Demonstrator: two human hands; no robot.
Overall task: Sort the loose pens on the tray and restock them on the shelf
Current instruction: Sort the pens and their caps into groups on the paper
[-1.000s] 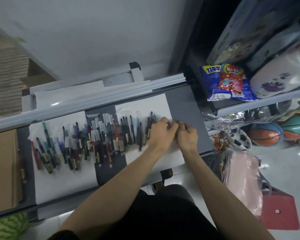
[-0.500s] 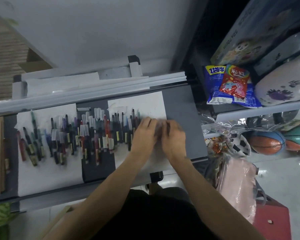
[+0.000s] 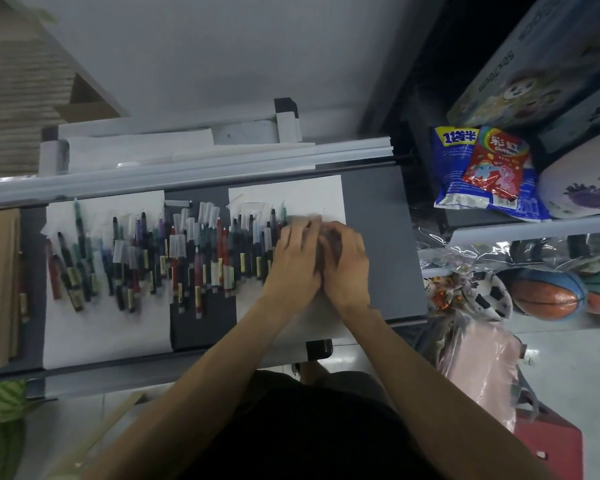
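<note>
A blue snack bag point(image 3: 452, 174) on the shelf point(image 3: 534, 230) reads "1袋半". The red packet point(image 3: 492, 171) lying on it reads "彩虹" and "Skittles". The pens point(image 3: 153, 258) lie in a row across white sheets point(image 3: 101, 327) on the grey tray point(image 3: 378, 237). The left hand point(image 3: 297, 258) and right hand point(image 3: 347, 261) meet at the row's right end, fingers curled and blurred. Whether they grip anything cannot be told.

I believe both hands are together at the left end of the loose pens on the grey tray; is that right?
No: the head view shows the left hand and right hand together at the right end of the loose pens on the grey tray.
</note>
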